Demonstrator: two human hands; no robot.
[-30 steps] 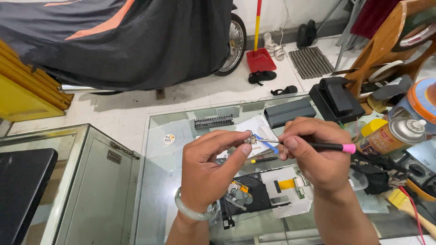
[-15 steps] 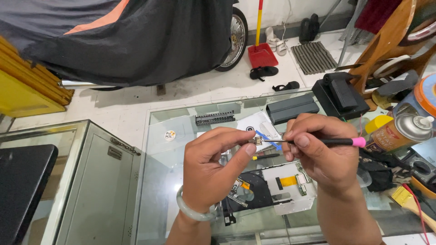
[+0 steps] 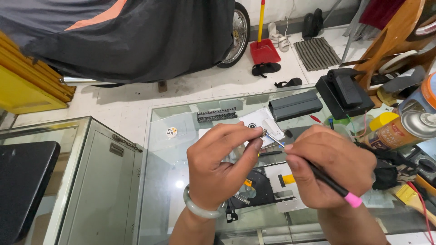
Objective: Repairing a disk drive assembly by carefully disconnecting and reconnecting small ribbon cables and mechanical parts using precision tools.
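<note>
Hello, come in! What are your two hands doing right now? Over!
Left hand pinches a small metal part. Right hand grips a black screwdriver, tip at the part. Opened disc drive below on glass table; nothing blocking.

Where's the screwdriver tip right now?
In the head view, centre: the screwdriver in the right hand points its tip at the small part pinched by the left hand.

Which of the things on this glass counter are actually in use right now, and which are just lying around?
In use:
left hand pinching a small metal part
right hand holding a pink-capped screwdriver
opened disc drive beneath

Lying about:
spray can
grey battery pack
black charger
red dustpan
</note>
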